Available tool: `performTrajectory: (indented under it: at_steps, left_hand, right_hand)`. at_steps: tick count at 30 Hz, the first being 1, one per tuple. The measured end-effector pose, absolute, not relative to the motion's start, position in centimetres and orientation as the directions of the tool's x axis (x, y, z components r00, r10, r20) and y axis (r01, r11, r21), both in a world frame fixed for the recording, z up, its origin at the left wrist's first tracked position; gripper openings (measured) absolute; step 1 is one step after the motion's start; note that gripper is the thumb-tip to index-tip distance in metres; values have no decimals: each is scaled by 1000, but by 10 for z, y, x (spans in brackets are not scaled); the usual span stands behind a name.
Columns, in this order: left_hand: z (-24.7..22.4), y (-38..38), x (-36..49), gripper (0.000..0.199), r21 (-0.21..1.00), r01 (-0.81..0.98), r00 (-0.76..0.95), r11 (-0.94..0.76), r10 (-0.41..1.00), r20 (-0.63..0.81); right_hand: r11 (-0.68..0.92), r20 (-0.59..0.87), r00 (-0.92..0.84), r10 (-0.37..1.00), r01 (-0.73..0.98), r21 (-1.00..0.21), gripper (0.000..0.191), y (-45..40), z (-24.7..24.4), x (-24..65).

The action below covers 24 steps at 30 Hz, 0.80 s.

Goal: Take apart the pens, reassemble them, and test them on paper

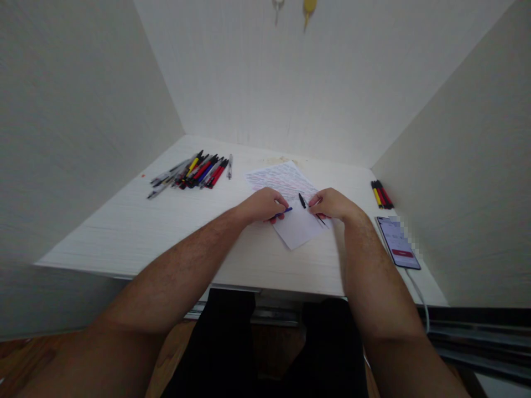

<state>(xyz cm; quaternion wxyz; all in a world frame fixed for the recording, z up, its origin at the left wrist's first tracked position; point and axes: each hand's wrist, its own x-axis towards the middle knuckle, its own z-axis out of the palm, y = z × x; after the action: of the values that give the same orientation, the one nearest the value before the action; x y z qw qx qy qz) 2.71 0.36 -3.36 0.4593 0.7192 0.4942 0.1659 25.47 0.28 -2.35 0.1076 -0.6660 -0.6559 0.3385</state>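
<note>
gently, left hand [265, 204] pinches a slim blue tube [289, 209], right hand [332, 203] a thin dark rod [321, 220], over scribbled paper [276, 181]

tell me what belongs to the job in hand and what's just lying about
Seemingly in the job:
slim blue rod in the left hand
thin dark stick in the right hand
small black tapered piece
white paper sheet with coloured marks
multicoloured pen heap, perhaps
red and yellow pens, perhaps

Apparently lying about:
flat rectangular phone
thin white cable
</note>
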Motion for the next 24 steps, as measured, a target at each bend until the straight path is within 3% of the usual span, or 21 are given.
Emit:
performTrajectory:
  at_steps: [4, 9, 13, 18, 21, 24]
  left_hand:
    - [-32, 4, 25, 26, 858, 512, 450, -44, 864, -224]
    - [-35, 6, 26, 32, 827, 550, 349, -113, 931, -105]
    - [-37, 5, 29, 29, 717, 663, 243, -215, 968, 66]
    - [-42, 16, 17, 23, 488, 814, 181, -315, 936, 302]
    - [-52, 30, 6, 21, 422, 869, 157, -258, 953, 260]
    - [-61, 41, 2, 20, 387, 904, 110, -182, 974, 200]
  right_hand:
    - [-114, -326, -129, 936, 768, -630, 20, 0, -19, 257]
    - [-97, -174, -18, 985, 768, -633, 16, 6, -23, 260]
    - [-102, -31, 102, 994, 825, -555, 16, 16, -33, 267]
    - [-190, 213, 311, 926, 873, -449, 17, 25, -51, 280]
    - [-275, 213, 379, 901, 876, -395, 17, 26, -62, 284]
    - [-317, 235, 439, 867, 851, -418, 19, 28, -70, 285]
